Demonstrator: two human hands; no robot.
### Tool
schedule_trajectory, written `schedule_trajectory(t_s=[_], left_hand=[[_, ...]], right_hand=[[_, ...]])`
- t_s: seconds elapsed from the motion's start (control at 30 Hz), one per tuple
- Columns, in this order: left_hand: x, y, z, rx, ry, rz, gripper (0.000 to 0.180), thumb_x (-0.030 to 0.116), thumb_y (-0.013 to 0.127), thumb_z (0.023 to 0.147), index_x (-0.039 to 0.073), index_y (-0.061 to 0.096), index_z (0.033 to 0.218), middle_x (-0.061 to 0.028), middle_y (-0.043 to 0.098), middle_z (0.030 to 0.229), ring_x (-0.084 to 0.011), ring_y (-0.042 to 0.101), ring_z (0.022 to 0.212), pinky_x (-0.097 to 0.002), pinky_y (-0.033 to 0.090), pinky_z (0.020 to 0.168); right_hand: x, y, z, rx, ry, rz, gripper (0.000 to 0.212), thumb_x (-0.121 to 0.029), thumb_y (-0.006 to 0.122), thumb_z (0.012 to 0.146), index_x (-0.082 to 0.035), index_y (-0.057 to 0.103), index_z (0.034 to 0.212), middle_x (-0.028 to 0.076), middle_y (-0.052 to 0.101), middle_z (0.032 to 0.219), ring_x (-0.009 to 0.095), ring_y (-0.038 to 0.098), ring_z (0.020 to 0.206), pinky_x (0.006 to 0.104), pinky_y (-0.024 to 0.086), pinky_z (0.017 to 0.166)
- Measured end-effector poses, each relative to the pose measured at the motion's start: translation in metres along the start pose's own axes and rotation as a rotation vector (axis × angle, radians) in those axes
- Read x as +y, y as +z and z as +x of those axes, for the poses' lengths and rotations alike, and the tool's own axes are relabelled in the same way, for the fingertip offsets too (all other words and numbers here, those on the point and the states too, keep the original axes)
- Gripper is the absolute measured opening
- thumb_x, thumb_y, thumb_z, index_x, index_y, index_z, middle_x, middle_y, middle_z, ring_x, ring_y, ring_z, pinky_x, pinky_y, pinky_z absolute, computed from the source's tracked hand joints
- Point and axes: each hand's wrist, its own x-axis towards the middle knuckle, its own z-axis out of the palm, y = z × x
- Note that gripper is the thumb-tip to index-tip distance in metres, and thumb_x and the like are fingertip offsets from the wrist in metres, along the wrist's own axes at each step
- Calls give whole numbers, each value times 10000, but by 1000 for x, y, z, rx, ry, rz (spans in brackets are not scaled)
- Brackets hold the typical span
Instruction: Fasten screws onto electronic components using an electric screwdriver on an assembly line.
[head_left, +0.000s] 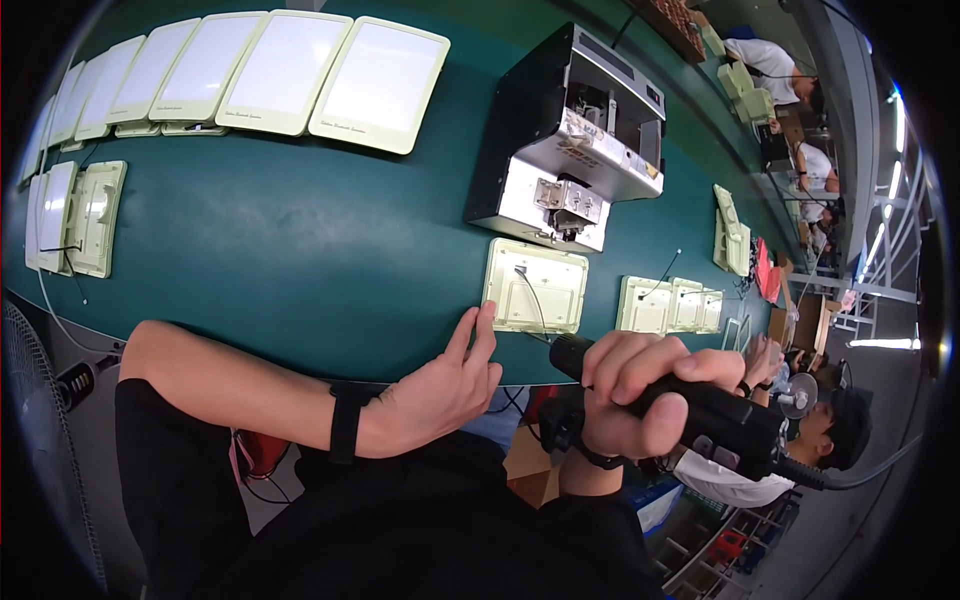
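Observation:
My right hand is wrapped round a black corded electric screwdriver, its front end pointing left toward a pale cream plastic panel. That panel lies inner side up near the table's front edge, with a thin dark wire across it. At its lower left corner, my left hand rests with fingers stretched out, the fingertips at the panel's edge. Nothing shows in the left hand's grasp. Whether the screwdriver's tip touches anything cannot be made out.
A black and silver machine stands just behind the panel. Framed white boards line the far left of the green table. More cream panels lie to the right, others at left. A co-worker sits at right.

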Motion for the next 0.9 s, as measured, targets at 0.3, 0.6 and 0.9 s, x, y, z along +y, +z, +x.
schedule_trajectory(t_s=[0.3,0.6,0.9], left_hand=[[-1,5,3,6,9,4,271,260,524,934,32,516,788,-290,688,940,-494,601,1212,-574,458,1101],[-6,-1,5,40,22,45,304,275,532,935,-5,618,854,-188,658,863,-470,599,1159,-588,466,1069],[4,-1,11,164,-2,5,239,269,558,910,59,621,1004,-144,629,1064,-340,608,937,-455,512,932]], right_hand=[[15,-4,-11,40,63,11,295,-259,601,991,-112,378,1118,43,463,624,153,440,435,332,436,432],[16,0,-16,101,77,28,346,-255,657,961,-108,361,1063,48,461,618,159,453,461,332,441,455],[9,-16,-21,81,121,211,332,-242,686,954,-109,408,1076,48,478,621,153,466,474,315,426,453]])
